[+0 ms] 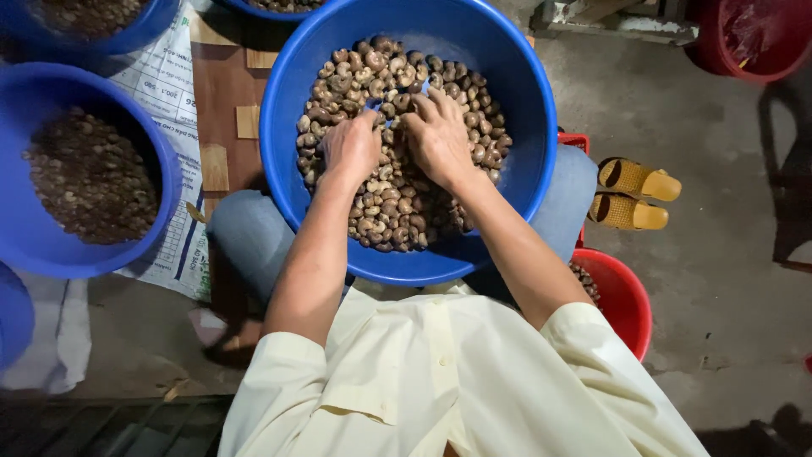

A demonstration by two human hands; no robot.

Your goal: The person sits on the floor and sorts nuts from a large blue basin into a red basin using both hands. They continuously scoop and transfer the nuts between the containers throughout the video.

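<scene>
Both hands lie palm-down, fingers curled loosely into the cashew nuts [397,195]; whether the left hand [351,148] or right hand [438,135] pinches anything, I cannot tell. The nuts fill the blue basin [524,169] on the person's lap. This looks like sorting; drawing out a handful should come next.

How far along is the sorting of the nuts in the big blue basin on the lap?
Done: hard to tell; another blue basin at left holds darker, finer bits, and a red bucket at right holds some nuts. In hand: left hand and right hand rest palms down in the nuts. Left: the big blue basin holds a broad heap.
</scene>
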